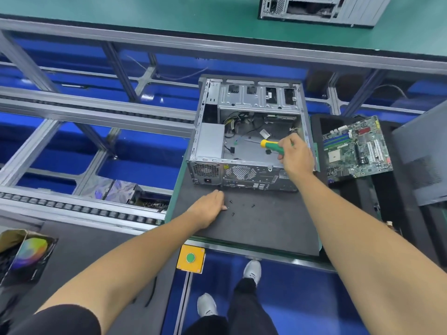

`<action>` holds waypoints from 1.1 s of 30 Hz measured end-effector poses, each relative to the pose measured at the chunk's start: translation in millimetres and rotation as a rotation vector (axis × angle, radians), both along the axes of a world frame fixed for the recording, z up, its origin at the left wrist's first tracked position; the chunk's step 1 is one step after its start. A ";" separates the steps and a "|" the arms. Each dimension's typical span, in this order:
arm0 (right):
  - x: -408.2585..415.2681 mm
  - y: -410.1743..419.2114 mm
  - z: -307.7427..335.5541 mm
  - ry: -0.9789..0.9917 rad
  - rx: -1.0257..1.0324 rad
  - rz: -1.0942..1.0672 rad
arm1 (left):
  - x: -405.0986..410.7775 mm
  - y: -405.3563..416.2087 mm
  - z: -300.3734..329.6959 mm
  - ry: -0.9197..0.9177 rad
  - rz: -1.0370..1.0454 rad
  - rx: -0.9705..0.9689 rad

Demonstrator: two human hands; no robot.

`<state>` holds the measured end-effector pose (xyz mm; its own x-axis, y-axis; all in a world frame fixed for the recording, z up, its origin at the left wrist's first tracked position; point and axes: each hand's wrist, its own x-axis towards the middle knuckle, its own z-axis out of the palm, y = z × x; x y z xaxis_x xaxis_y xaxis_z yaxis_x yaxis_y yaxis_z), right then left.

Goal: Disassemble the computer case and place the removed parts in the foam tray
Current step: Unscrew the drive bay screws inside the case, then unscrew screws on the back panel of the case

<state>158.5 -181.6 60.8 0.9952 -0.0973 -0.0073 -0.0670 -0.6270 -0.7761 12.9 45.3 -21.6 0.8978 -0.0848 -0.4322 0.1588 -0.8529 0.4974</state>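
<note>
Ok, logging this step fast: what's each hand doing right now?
Left hand: open, fingers resting on the black mat by loose screws.
Right hand: gripping the screwdriver.

My right hand [295,153] covers the back of the screwdriver [271,146] handle — its tip is lost among the cables. The second case [321,9] is cut off by the top edge — the loose screws [232,209] are too small to tell apart.

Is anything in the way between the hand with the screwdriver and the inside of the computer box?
Nothing visible blocks it. The computer case lies open on top, and the right hand holds the screwdriver already inside it, over the bare metal floor. Loose cables lie farther back, beyond the tip.
</note>
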 end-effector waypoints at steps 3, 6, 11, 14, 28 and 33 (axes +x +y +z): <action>0.4 1.2 -0.6 -0.001 -0.004 -0.007 | 5.4 -1.1 -3.3 0.035 0.215 -0.188; 1.2 -0.2 -1.8 -0.003 -0.009 -0.013 | 10.0 -9.0 -4.0 0.071 0.421 -0.559; 1.9 -0.8 -3.3 0.000 0.009 -0.020 | 20.1 -19.3 -7.7 0.103 0.671 -0.858; 2.2 -1.2 -3.3 -0.003 -0.007 -0.003 | 25.9 -13.8 -11.2 -0.005 0.524 -0.604; 4.3 0.0 -7.0 -0.010 -0.019 0.001 | 28.6 -12.9 -11.9 -0.035 -0.032 -0.145; 5.2 -1.4 -5.9 -0.001 -0.008 -0.012 | 27.9 -17.4 -5.7 0.201 0.360 -0.696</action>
